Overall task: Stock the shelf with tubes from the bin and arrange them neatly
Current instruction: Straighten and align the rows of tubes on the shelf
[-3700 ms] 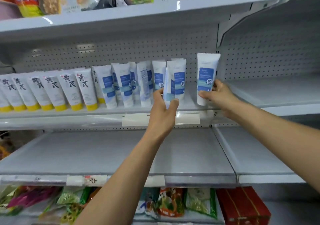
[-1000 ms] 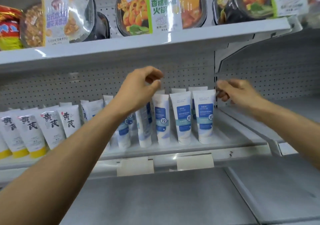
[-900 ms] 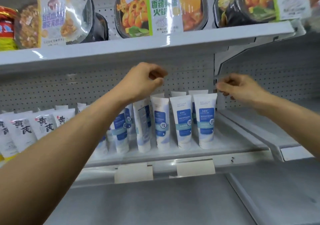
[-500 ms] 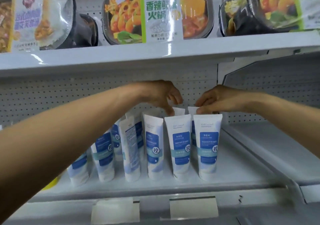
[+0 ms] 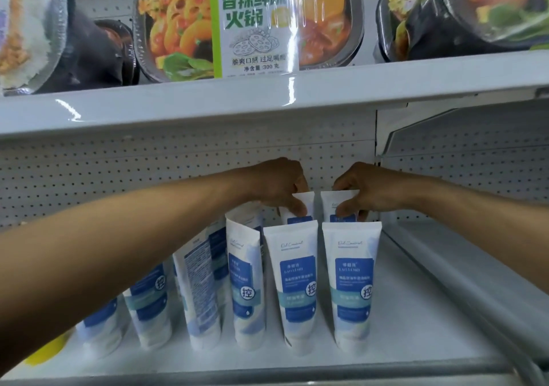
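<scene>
Shelving first: the white shelf (image 5: 416,311) carries our tubes standing cap-down in rows, and the bin is out of view. We reach both arms over the front row (image 5: 292,284) to the rank behind. Our left hand (image 5: 279,189) pinches the flat top of the left rear tube (image 5: 306,200), and our right hand (image 5: 368,189) pinches the top of the right rear tube (image 5: 338,202) the same way.

To do this well, we judge each rear tube should be squared directly behind its front partner, label forward and cap flat on the shelf. We should then release it gently so nothing rocks. Our left forearm crosses in front of the tubes further left, so we should draw back without brushing them.

Around us, the upper shelf (image 5: 267,100) sits low over our hands and limits lift, with packaged meal trays (image 5: 252,23) on it. The pegboard (image 5: 118,171) closes the back. One turned tube (image 5: 202,281) shows its printed back and leans, and we think it needs rotating. A yellow object (image 5: 44,353) peeks out under our left arm, too hidden to identify.
</scene>
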A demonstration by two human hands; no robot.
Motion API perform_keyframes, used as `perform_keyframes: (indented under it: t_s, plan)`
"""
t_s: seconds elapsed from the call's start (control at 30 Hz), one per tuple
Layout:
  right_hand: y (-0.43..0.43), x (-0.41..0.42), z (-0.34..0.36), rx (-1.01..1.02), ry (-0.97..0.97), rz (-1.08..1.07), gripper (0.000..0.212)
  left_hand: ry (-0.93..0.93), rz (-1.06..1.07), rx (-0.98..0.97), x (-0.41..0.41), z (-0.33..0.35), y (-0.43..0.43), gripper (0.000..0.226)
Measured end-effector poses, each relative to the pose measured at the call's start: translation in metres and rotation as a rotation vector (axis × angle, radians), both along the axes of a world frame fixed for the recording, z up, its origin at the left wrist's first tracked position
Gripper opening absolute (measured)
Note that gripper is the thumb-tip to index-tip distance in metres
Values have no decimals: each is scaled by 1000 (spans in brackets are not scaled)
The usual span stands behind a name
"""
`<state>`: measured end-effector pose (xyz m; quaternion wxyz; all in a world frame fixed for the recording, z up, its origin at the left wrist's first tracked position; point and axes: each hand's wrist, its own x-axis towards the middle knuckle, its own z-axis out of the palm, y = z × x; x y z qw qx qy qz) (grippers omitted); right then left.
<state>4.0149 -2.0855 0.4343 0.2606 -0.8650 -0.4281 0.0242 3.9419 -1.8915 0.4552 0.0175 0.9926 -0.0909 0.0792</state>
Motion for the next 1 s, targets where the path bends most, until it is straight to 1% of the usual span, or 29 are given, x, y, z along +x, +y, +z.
perform_keyframes:
  t_s: [0.13,0.27,0.37,0.57,0.7,0.77,0.9,1.0]
  plan:
    - [1,9,-2,26,33,12,14,-27,17,-1,11,-3,1,38]
    - [3,16,-4,26,28,6,21,-27,26,-7,16,-4,3,38]
    - [4,20,-4,11,20,6,20,-29,33,-9,17,-6,3,38]
    - [4,21,-1,-25,26,3,23,23,11,-3,11,-3,4,36]
    - [6,19,1,-62,34,-2,30,49,6,-3,10,-2,3,38]
    - [6,19,0,-69,26,-8,30,48,10,-7,12,-3,2,38]
    - [5,21,0,-84,19,2,29,42,-2,-7,16,-3,3,30]
    - [5,22,1,-108,-1,11,27,59,0,-18,16,-4,5,34]
